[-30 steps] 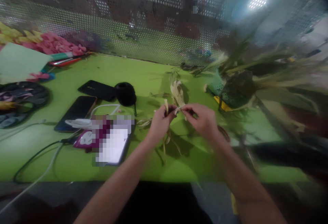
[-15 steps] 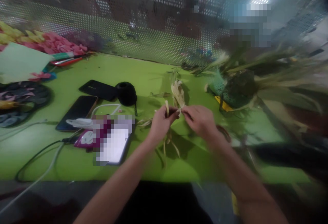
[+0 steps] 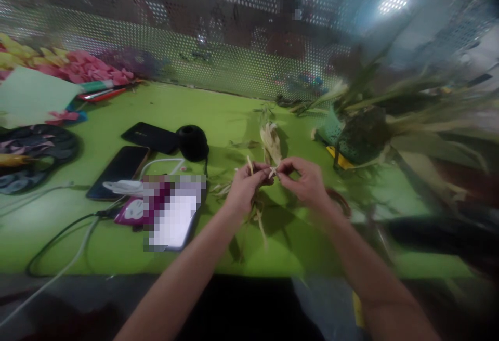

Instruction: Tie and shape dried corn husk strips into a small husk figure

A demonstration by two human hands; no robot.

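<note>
Both hands meet over the green table (image 3: 218,104) at a bundle of dry, pale corn husk (image 3: 272,141). My left hand (image 3: 246,187) is closed on the narrow lower end of the bundle, and thin strips (image 3: 259,216) hang below it. One short strip sticks up beside the left thumb. Between finger and thumb, my right hand (image 3: 304,177) pinches a small pale piece at the bundle's neck, touching the left fingertips. Loose husk scraps (image 3: 221,189) lie just left of my left hand.
To the left lie a lit phone (image 3: 175,226), a dark phone (image 3: 119,172), a black case (image 3: 150,137), a purple power bank (image 3: 134,211) with cables, and a black thread spool (image 3: 192,142). A green basket (image 3: 333,125) with long dry leaves stands right. Perforated metal (image 3: 234,55) rises behind.
My right fingers have shifted slightly and opened a wider loop while still pinching at the neck. My left hand has turned a little, and the hanging strips have swung.
</note>
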